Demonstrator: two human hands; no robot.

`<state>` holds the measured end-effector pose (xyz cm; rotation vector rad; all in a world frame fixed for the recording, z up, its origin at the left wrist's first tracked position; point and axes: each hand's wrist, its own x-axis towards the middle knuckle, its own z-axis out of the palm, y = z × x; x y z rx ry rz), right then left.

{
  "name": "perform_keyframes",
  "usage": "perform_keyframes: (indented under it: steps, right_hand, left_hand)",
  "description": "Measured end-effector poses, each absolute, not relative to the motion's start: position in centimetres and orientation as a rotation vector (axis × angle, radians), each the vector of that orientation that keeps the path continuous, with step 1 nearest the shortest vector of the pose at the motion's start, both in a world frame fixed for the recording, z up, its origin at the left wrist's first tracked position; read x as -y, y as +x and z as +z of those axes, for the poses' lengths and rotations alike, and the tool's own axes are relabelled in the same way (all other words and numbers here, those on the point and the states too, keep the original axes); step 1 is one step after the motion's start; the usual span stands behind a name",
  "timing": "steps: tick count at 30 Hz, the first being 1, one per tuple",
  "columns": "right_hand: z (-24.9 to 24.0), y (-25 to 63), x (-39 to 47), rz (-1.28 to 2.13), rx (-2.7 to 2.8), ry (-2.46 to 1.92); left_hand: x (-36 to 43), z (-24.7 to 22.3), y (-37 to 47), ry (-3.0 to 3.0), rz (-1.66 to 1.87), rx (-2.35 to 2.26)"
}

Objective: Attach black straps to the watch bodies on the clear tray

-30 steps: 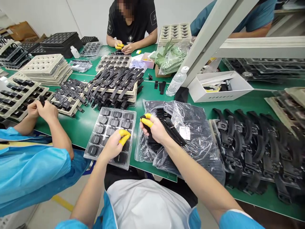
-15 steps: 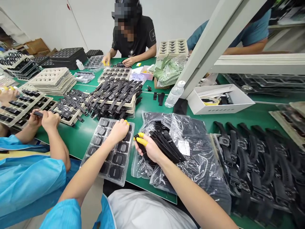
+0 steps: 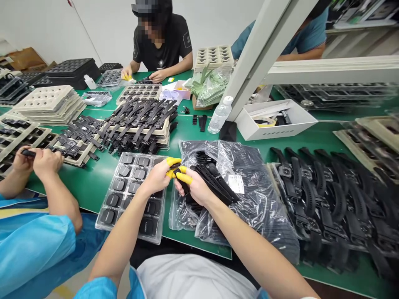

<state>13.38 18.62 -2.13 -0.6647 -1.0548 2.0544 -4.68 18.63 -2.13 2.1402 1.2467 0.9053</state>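
Observation:
My left hand, with yellow finger covers, pinches a small black watch body, mostly hidden by the fingers. Close against it, my right hand is closed around a black watch strap. The two pieces meet between my fingertips; whether they are joined cannot be seen. Below my left forearm lies a clear plastic tray with square black watch bodies in its compartments. A plastic bag full of black straps lies under my right hand, with loose straps on top at its open end.
Right of the bag, assembled watches lie in rows. Stacked trays of watches stand beyond the clear tray. A water bottle and a white box stand farther back. A co-worker's hands work at the left; another person sits opposite.
My left hand has come from the tray's far right part over to my right hand, bringing a watch body. The view has shifted slightly. My right hand keeps hold of the strap.

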Motion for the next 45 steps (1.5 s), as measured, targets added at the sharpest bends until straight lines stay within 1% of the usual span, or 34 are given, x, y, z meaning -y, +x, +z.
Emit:
perform_keyframes:
  steps: [8, 18, 23, 30, 35, 39, 42, 45]
  right_hand:
    - [-1.8, 14.0, -19.2, 2.076, 1.048, -0.643]
    - [-1.5, 14.2, -19.5, 2.159, 0.887, -0.605]
    - [-1.2, 14.5, -19.7, 2.167, 0.792, -0.626]
    - [-1.5, 14.7, -20.1, 2.148, 0.826, -0.722]
    - [-1.7, 14.6, -20.0, 2.113, 0.892, -0.83]
    - [-1.7, 14.5, -19.9, 2.12, 0.938, -0.88]
    - [-1.7, 14.5, -19.9, 2.129, 0.946, -0.87]
    - [-1.5, 14.5, -20.0, 2.153, 0.94, -0.812]
  left_hand:
    - [-18.7, -2.4, -4.5, 2.255, 1.031, -1.126]
    - [-18.7, -2.6, -4.3, 2.232, 1.094, -1.137]
    - [-18.5, -2.7, -4.1, 2.271, 1.027, -1.213]
    - [-18.2, -2.0, -4.2, 2.311, 0.924, -1.193]
    - [-18.3, -2.0, -4.2, 2.483, 0.733, -1.353]
    - [-18.2, -1.9, -4.3, 2.526, 0.642, -1.392]
    - [-18.2, -1.9, -4.4, 2.485, 0.668, -1.36]
    - [-18.2, -1.9, -4.6, 2.395, 0.797, -1.252]
